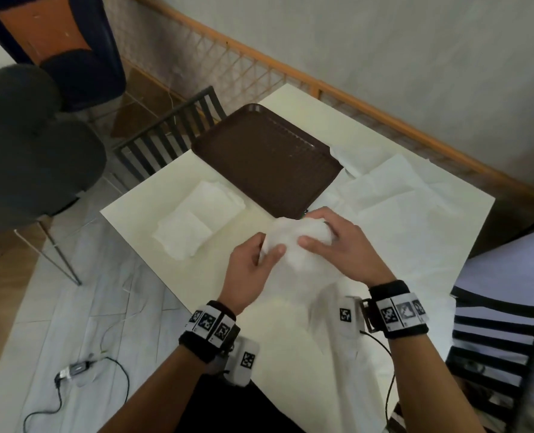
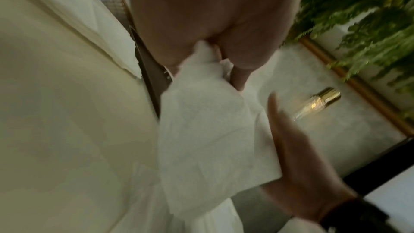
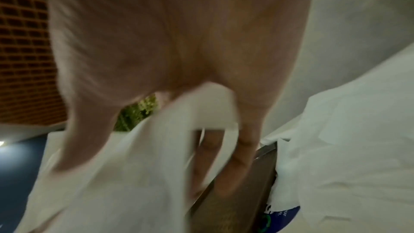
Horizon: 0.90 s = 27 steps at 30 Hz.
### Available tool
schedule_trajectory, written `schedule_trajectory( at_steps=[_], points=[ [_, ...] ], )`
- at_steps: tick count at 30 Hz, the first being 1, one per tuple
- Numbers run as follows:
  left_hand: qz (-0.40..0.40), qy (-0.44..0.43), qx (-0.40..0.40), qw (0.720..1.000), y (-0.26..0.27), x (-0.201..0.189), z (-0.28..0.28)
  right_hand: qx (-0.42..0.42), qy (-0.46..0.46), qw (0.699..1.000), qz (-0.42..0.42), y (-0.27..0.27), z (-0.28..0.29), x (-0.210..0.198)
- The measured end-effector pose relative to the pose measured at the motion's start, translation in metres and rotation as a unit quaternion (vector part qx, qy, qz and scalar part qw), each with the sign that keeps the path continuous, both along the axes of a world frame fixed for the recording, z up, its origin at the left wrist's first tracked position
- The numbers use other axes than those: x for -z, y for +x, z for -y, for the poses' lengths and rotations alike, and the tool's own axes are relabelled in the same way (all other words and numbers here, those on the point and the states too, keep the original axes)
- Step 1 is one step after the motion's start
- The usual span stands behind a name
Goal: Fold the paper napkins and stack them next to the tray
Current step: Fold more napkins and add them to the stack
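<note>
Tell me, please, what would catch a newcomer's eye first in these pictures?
First, the two hands at the middle of the cream table: the left hand and the right hand both grip a white paper napkin held between them. Just beyond them lies a dark brown tray, with a stack of folded napkins on its left and loose unfolded sheets on its right.
</note>
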<state>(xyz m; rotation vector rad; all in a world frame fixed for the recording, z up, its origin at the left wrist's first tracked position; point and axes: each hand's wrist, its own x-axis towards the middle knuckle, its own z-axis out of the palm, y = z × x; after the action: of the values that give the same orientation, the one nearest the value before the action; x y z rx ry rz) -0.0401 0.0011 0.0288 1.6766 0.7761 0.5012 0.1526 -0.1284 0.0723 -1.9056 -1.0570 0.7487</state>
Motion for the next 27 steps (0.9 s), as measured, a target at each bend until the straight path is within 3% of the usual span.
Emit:
schedule_trajectory(
  at_steps=[3, 5, 7, 9, 11, 13, 15, 18, 22, 27],
  points=[
    [0.037, 0.011, -0.052, 0.998, -0.005, -0.018, -0.012, -0.020, -0.071, 0.995, -0.072, 0.007, 0.011, 0.005],
    [0.061, -0.018, -0.068, 0.996, -0.011, -0.025, -0.019, 0.027, 0.009, 0.986, -0.166, 0.002, 0.014, 0.013],
    [0.058, -0.045, -0.075, 0.994, -0.017, -0.024, -0.022, 0.097, 0.093, 0.949, -0.285, -0.011, 0.012, 0.019],
    [0.049, -0.073, -0.084, 0.993, -0.021, -0.020, -0.023, 0.099, 0.096, 0.927, -0.349, -0.027, 0.005, 0.026],
    [0.052, -0.102, -0.106, 0.988, -0.025, -0.016, -0.020, 0.099, 0.078, 0.937, -0.327, -0.041, -0.004, 0.040],
    [0.052, -0.103, -0.118, 0.986, -0.029, -0.013, -0.017, 0.155, 0.080, 0.943, -0.283, -0.049, -0.010, 0.056],
    [0.039, -0.080, -0.123, 0.988, -0.034, -0.008, -0.016, 0.198, 0.075, 0.949, -0.232, -0.054, -0.014, 0.070],
    [-0.031, -0.024, -0.113, 0.993, -0.042, 0.005, -0.021, 0.196, 0.062, 0.961, -0.184, -0.063, -0.015, 0.078],
    [-0.080, -0.030, -0.126, 0.988, -0.049, 0.021, -0.026, 0.222, 0.032, 0.961, -0.164, -0.069, -0.014, 0.086],
    [-0.117, -0.032, -0.111, 0.986, -0.048, 0.033, -0.025, 0.218, -0.076, 0.960, -0.157, -0.072, -0.016, 0.104]
  ],
)
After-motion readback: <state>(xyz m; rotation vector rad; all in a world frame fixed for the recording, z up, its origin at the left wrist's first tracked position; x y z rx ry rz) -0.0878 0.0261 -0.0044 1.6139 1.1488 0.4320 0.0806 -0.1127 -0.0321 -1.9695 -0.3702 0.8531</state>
